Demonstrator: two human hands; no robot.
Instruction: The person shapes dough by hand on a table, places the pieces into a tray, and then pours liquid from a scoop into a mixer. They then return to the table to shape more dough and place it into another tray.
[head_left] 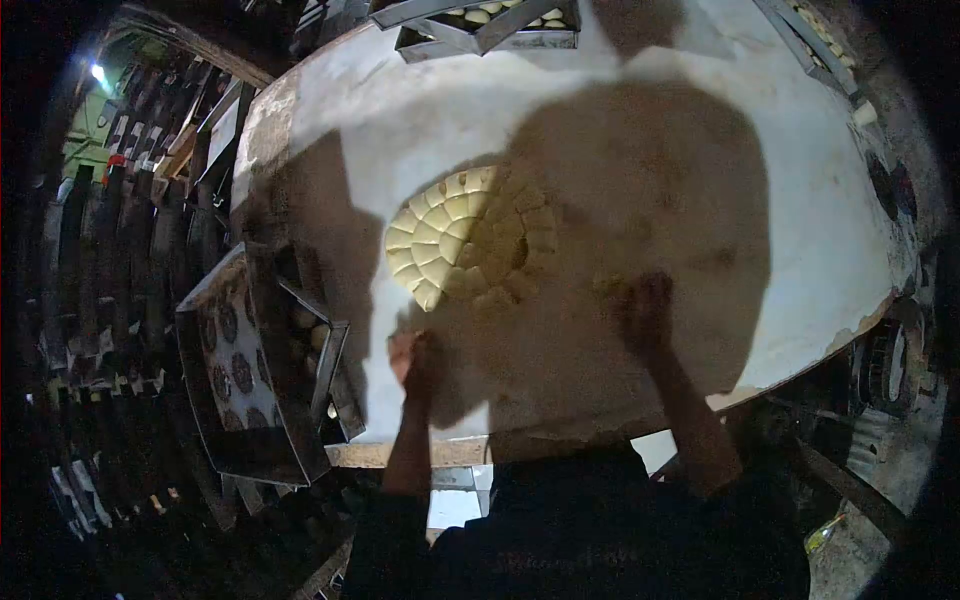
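Observation:
Many pale dough pieces point(440, 235) lie packed side by side in a rounded patch on the work table point(420, 120), the right part of the patch in shadow. Just below its lower left edge, my left hand point(413, 362) rests over the table with its fingers curled in; whether anything is inside is hidden. My right hand point(645, 308) is in deep shadow to the right of the patch, fingers bent down towards the table. A small yellowish piece point(608, 286) shows dimly beside its fingertips.
Metal trays point(490, 40) with dough balls stand at the table's far edge, and another tray point(815, 45) is at the far right. An open metal box point(235, 360) and metal frames point(335, 375) sit at the left edge. Dark shadows cross the tabletop.

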